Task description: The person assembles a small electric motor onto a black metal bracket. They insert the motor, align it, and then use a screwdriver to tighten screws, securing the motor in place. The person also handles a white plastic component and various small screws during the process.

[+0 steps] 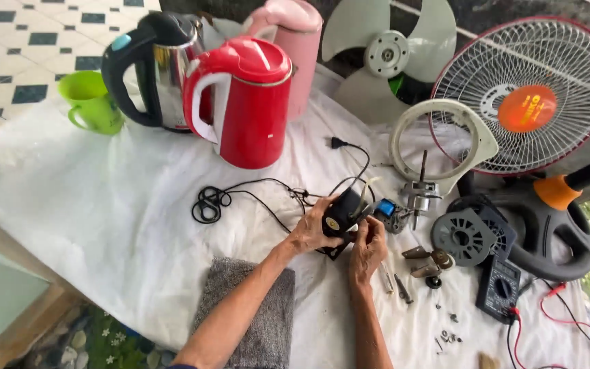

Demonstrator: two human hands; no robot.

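My left hand (310,229) grips a small black fan motor part (343,213) just above the white cloth (104,205). My right hand (367,247) holds the same black part from the right and below, fingers closed against it. Black wires (261,195) run from the part to a coiled cord (207,203) and a plug (337,143). A small blue component (384,207) and a metal motor with a shaft (419,195) lie just right of my hands.
A red kettle (250,102), steel-and-black kettle (155,68), pink kettle (288,34) and green mug (92,102) stand at the back. Fan blades (387,51), a fan grille (524,96), a black multimeter (498,288), loose screws (445,328) and a grey towel (254,307) surround my hands.
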